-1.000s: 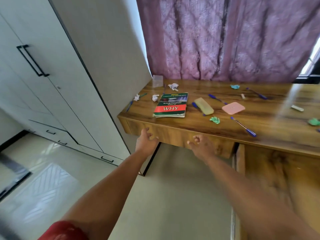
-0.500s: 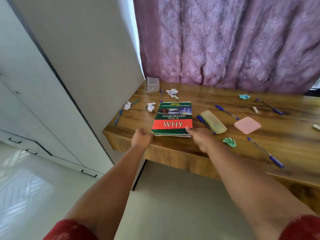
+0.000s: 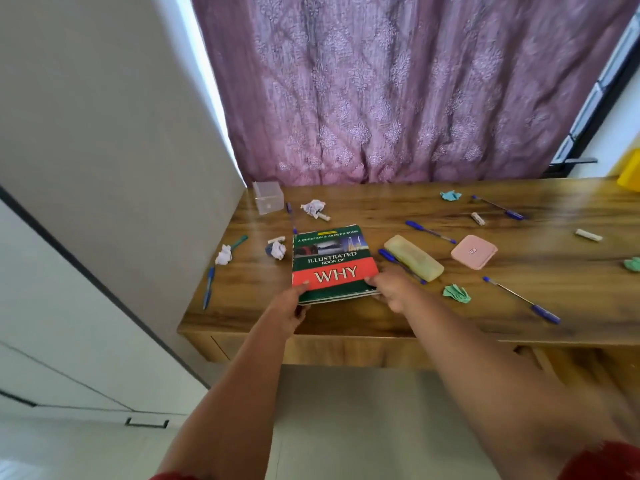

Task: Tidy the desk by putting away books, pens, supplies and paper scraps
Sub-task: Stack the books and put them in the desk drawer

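Note:
A small stack of books (image 3: pixel 330 261), topped by a green and red cover reading "Illustrated Book of WHY", lies near the front left of the wooden desk (image 3: pixel 415 327). My left hand (image 3: pixel 291 303) grips the stack's near left corner, thumb on the cover. My right hand (image 3: pixel 389 289) grips its near right corner. Several blue pens lie scattered, one (image 3: pixel 523 299) at the right front and another (image 3: pixel 209 287) at the left edge. White paper balls (image 3: pixel 224 255) (image 3: pixel 277 250) (image 3: pixel 313 206) and green scraps (image 3: pixel 457 293) (image 3: pixel 451 195) dot the desk.
A yellow pencil case (image 3: pixel 414 257) and a pink square case (image 3: pixel 473 251) lie right of the books. A clear plastic box (image 3: pixel 267 197) stands at the back left corner. A white wardrobe (image 3: pixel 104 202) adjoins the desk's left side; a purple curtain (image 3: pixel 398 88) hangs behind.
I have stepped closer to the desk. Both hands moved from below its front edge up onto the near corners of the book stack and took hold of it.

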